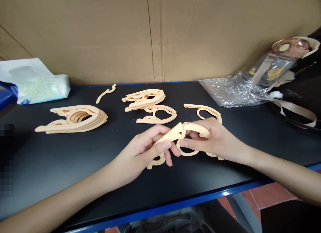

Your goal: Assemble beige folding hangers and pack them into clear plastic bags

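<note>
Hanger [172, 134] spans left hand [144, 147] to right hand [220, 139] inside table edge [224, 193].

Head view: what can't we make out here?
- Held hanger, head view: parts covered by the left hand and right hand.
- Loose hanger beyond them, head view: partly hidden behind the right hand.
- Left hanger stack, head view: exact count hidden by overlap.
- Print on the dark fabric, head view: too faint and blurred to read, fabric cut off by the bottom edge.
</note>
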